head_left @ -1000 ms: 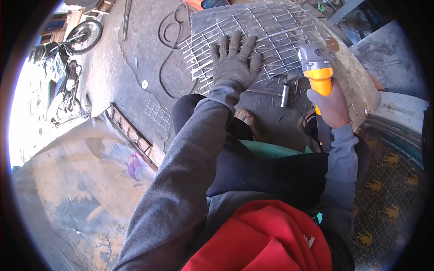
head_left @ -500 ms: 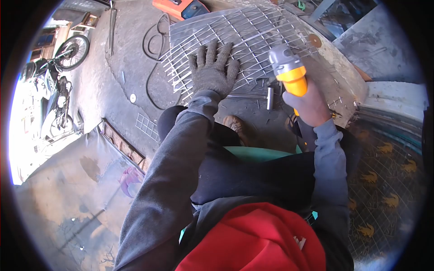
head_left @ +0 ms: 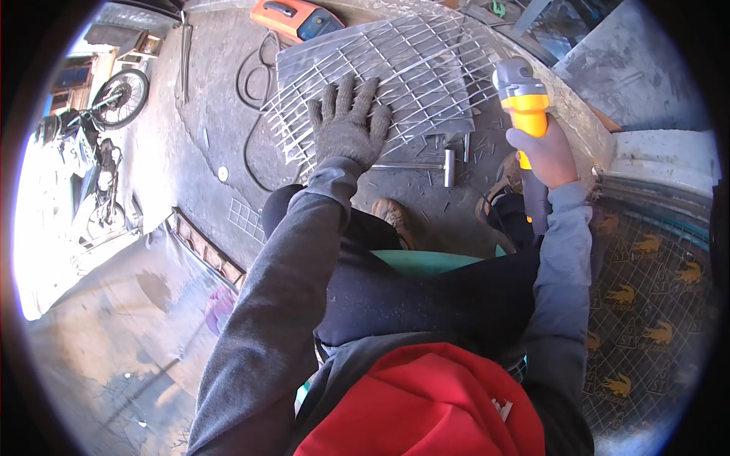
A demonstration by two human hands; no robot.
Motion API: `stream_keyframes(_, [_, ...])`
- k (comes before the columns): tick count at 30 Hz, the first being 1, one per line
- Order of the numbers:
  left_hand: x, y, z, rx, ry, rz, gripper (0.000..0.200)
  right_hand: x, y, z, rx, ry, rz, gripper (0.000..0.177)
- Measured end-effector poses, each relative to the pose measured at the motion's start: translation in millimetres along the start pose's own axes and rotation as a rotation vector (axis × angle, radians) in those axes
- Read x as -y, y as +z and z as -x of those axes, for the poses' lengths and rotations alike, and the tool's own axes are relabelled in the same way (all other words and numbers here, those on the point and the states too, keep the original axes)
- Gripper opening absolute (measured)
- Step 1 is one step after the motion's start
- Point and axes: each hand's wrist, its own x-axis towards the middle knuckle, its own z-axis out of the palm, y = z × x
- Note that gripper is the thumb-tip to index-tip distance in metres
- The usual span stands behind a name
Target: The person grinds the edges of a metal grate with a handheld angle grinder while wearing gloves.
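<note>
My left hand (head_left: 346,129), in a dark knit glove, lies with spread fingers on a wire mesh panel (head_left: 403,57). The mesh rests over a flat sheet (head_left: 460,125) on the floor. Wrapped round the body of a yellow and grey angle grinder (head_left: 528,102) is my right hand (head_left: 549,156). The grinder points away from me, right of the mesh and apart from it; its disc cannot be made out. A hammer (head_left: 449,169) with a metal head lies just below the mesh, between my two hands.
An orange machine (head_left: 296,19) stands behind the mesh, with a black cable (head_left: 247,144) looping left. Short metal offcuts (head_left: 426,182) litter the floor. A small mesh piece (head_left: 247,219) and metal frame (head_left: 205,247) lie left. A motorcycle (head_left: 99,144) stands far left.
My right hand has moved the angle grinder to the right, off the mesh's edge. My left hand stays spread on the mesh, with a slight shift of the whole view.
</note>
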Motion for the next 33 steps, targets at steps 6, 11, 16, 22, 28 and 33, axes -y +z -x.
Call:
stream_keyframes(6, [-0.7,-1.1,-0.6,0.019,-0.011,-0.002,0.061,7.2,7.9,8.1,0.054,-0.039,0.092,0.057])
stream_keyframes(11, [-1.2,-1.8,-0.6,0.02,-0.013,-0.017,0.062,9.2,4.5,6.9,0.046,-0.005,0.028,0.056])
stream_keyframes(16, [-2.0,-3.3,-1.9,0.044,-0.024,-0.015,0.062,8.8,15.8,7.3,0.055,-0.09,0.049,0.057])
stream_keyframes(22, [-1.8,-5.0,-1.7,0.073,-0.027,-0.043,0.064,8.1,5.6,-0.6,-0.08,-0.012,0.097,0.058])
stream_keyframes(28, [-2.0,-5.1,-2.0,0.053,-0.013,-0.025,0.066,-0.5,10.2,6.3,-0.03,-0.105,0.085,0.047])
stream_keyframes(33, [-4.1,-6.1,-2.1,0.092,-0.028,-0.035,0.07,12.7,24.7,22.6,0.105,-0.066,0.072,0.052])
